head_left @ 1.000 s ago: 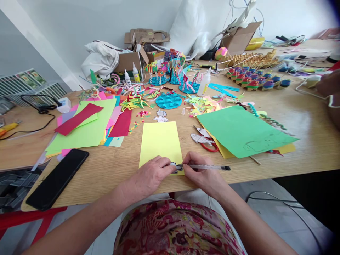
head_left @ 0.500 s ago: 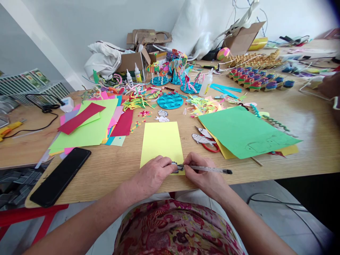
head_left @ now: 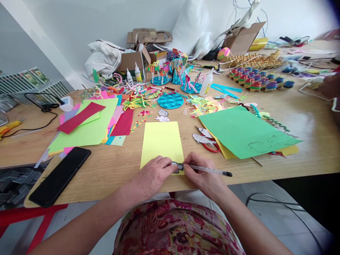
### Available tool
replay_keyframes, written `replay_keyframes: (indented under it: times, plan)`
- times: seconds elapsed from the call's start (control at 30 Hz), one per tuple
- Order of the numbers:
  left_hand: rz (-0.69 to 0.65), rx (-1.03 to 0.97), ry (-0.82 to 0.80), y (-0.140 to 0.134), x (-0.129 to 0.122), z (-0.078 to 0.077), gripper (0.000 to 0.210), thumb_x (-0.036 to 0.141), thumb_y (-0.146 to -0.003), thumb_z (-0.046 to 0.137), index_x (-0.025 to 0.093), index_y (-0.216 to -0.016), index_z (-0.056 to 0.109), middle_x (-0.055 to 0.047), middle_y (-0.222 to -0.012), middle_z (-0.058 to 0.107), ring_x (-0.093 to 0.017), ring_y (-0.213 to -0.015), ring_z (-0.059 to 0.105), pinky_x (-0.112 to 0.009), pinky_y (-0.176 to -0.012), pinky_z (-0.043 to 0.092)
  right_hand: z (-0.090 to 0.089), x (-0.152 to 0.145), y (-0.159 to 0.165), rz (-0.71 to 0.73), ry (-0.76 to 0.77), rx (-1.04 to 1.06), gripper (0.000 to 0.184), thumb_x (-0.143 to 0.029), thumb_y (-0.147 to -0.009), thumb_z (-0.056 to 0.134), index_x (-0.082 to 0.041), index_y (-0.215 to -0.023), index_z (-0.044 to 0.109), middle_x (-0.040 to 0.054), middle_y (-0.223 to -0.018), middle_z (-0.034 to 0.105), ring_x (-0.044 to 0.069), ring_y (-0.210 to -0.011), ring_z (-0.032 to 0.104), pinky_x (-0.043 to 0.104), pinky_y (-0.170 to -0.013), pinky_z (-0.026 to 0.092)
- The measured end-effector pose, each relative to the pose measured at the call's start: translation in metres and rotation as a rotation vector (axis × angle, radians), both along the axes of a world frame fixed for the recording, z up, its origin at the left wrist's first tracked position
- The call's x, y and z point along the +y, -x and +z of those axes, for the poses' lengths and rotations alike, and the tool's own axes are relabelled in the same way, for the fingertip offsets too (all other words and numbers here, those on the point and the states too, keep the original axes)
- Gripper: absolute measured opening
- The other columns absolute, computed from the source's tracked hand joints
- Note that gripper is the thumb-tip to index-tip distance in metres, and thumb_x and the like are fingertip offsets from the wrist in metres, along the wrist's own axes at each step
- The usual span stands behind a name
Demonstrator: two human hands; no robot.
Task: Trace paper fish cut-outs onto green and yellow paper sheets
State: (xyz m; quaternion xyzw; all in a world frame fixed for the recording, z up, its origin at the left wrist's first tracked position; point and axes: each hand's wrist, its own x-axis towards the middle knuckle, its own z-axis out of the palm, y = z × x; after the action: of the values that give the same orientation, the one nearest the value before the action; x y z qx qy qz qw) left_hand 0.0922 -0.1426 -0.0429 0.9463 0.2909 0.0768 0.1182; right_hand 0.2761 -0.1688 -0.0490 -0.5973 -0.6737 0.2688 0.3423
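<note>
A yellow sheet of paper [head_left: 161, 141] lies in front of me at the table's near edge. On its lower right corner is a small paper fish cutout [head_left: 180, 166], mostly covered by my fingers. My left hand [head_left: 156, 173] presses the cutout down on the sheet, its fingers close together and bent. In a closed writing grip, my right hand [head_left: 203, 173] holds a clear pen [head_left: 209, 170]. The pen's tip, hidden by my fingers, is at the cutout's right end. Two more fish cutouts [head_left: 162, 118] lie just beyond the sheet.
Right of the sheet are red-handled scissors [head_left: 212, 147] under fish cutouts, and a green sheet [head_left: 244, 131]. To the left lie coloured papers [head_left: 90, 131] and a black phone [head_left: 61, 177]. Blue discs [head_left: 170, 101], glue bottles [head_left: 206, 83] and paper scraps stand farther back. Another person's hand [head_left: 330, 86] shows at right.
Both hands stay at nearly the same spot on the yellow sheet. The pen's back end has dipped very slightly.
</note>
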Motion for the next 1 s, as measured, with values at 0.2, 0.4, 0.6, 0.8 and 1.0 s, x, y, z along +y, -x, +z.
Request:
replay_keyframes:
  times: [0.2, 0.4, 0.6, 0.8, 1.0]
  plan:
    - [0.003, -0.005, -0.008, -0.0006, -0.0003, -0.0012, 0.023, 0.012, -0.091, 0.041, 0.017, -0.110, 0.053, -0.005, -0.096, 0.052, -0.018, -0.090, 0.047, -0.030, -0.082, 0.044, -0.0007, -0.0011, -0.0006, -0.008, -0.017, -0.002, 0.010, -0.019, -0.074, 0.047, -0.020, -0.064, 0.049, -0.0044, -0.053, 0.052, 0.010, -0.048, 0.044, 0.021, -0.045, 0.029]
    - [0.009, 0.016, -0.011, 0.0004, -0.0020, -0.0005, 0.024, 0.012, -0.092, 0.040, 0.017, -0.111, 0.053, -0.005, -0.095, 0.052, -0.018, -0.090, 0.046, -0.031, -0.081, 0.044, -0.0021, 0.0000, 0.0007, -0.023, -0.008, 0.003, 0.010, -0.019, -0.074, 0.047, -0.020, -0.065, 0.049, -0.0036, -0.054, 0.052, 0.010, -0.049, 0.044, 0.021, -0.045, 0.029]
    - [0.014, 0.017, -0.003, 0.0000, -0.0038, 0.0005, 0.023, 0.011, -0.091, 0.040, 0.016, -0.110, 0.052, -0.004, -0.096, 0.051, -0.018, -0.090, 0.046, -0.030, -0.080, 0.044, -0.0015, 0.0019, 0.0025, -0.022, 0.024, 0.032, 0.009, -0.020, -0.074, 0.046, -0.020, -0.065, 0.047, -0.0030, -0.054, 0.050, 0.011, -0.049, 0.043, 0.021, -0.045, 0.028]
    - [0.018, -0.001, -0.002, 0.0004, -0.0047, -0.0011, 0.023, 0.013, -0.092, 0.041, 0.017, -0.111, 0.051, -0.004, -0.097, 0.051, -0.018, -0.090, 0.046, -0.031, -0.081, 0.044, 0.0041, 0.0048, 0.0048, -0.009, 0.034, 0.008, 0.010, -0.020, -0.073, 0.044, -0.021, -0.063, 0.047, -0.0030, -0.053, 0.048, 0.011, -0.048, 0.041, 0.021, -0.045, 0.028]
    - [0.020, 0.010, 0.008, 0.0008, -0.0052, 0.0013, 0.023, 0.013, -0.093, 0.038, 0.016, -0.110, 0.052, -0.005, -0.097, 0.051, -0.018, -0.090, 0.046, -0.031, -0.081, 0.044, 0.0054, 0.0058, 0.0042, 0.011, 0.040, 0.027, 0.009, -0.020, -0.072, 0.045, -0.021, -0.064, 0.047, -0.0025, -0.054, 0.051, 0.011, -0.049, 0.043, 0.021, -0.044, 0.029]
